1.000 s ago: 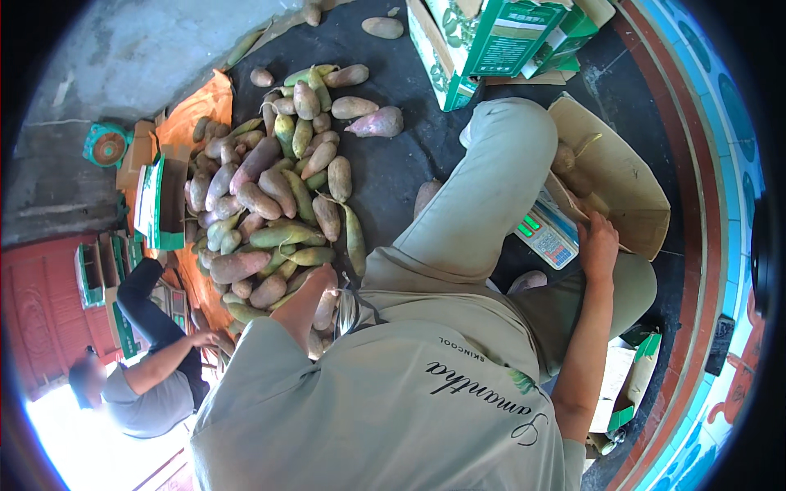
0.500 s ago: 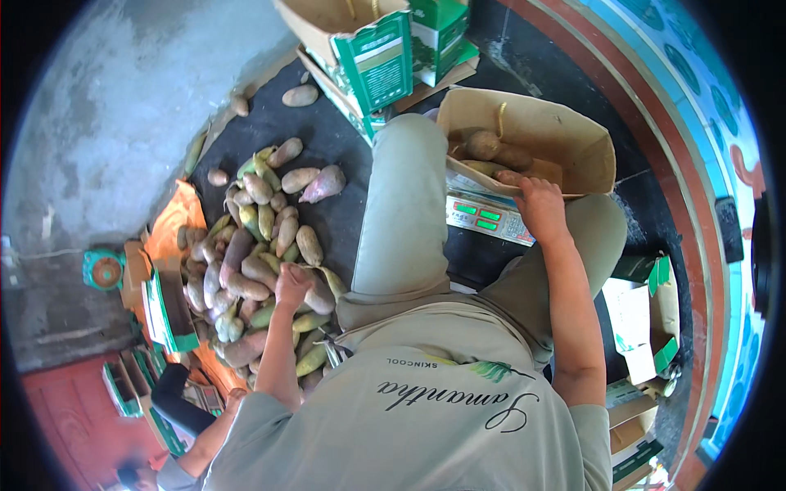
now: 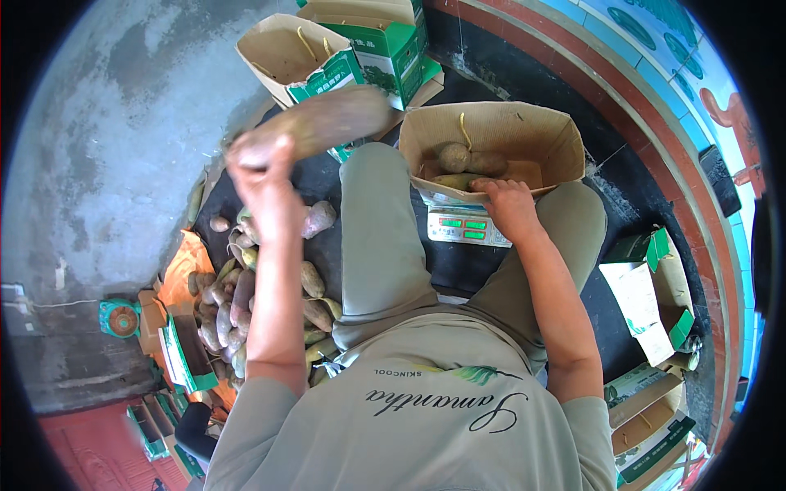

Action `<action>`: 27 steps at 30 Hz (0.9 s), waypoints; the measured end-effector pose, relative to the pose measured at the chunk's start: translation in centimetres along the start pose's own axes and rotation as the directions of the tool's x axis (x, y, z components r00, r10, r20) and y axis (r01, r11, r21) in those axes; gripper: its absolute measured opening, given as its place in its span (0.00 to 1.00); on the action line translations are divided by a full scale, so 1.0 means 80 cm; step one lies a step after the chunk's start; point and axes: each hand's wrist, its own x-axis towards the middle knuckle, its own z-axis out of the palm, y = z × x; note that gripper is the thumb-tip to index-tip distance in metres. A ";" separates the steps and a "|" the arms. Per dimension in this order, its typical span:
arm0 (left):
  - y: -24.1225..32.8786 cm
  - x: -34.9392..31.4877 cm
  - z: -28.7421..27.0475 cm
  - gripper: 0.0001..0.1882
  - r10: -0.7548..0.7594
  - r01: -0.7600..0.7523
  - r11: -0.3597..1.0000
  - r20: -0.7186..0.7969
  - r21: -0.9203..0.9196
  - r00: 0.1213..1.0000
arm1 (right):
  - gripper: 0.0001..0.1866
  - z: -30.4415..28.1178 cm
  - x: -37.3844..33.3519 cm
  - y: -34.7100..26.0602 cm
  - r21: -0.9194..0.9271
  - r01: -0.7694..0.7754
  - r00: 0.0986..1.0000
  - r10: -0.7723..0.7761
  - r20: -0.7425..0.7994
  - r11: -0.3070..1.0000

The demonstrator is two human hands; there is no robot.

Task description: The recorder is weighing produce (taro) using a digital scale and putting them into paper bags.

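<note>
My left hand (image 3: 266,176) is raised over the heap at the left, closed around one end of a long brownish root vegetable (image 3: 344,119), blurred by motion. The root points right, toward the boxes. My right hand (image 3: 512,209) grips the near rim of an open brown carton (image 3: 557,147), its fingers curled over the edge. Inside the carton lie several root vegetables (image 3: 489,164), one close to my fingertips. The carton rests on a digital scale (image 3: 467,225) with lit green displays. Under my left forearm spreads a heap of muddy purple and green root vegetables (image 3: 225,315).
Open green-and-brown cartons (image 3: 282,53) stand ahead, beyond my left knee. More cartons (image 3: 655,425) sit at the lower right, near a torn-looking box (image 3: 647,311). Orange sheeting (image 3: 187,262) lies beside the heap, near a small teal fan-like device (image 3: 120,317).
My left hand has lifted a long root vegetable off the heap and carried it up and forward. My right hand stays at the carton's rim. The whole view has shifted slightly.
</note>
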 end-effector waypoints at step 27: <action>-0.051 -0.019 0.028 0.09 -0.123 0.099 0.992 0.370 0.082 0.921 | 0.23 -0.012 0.005 -0.003 -0.035 0.065 0.996 -0.063 0.061 0.997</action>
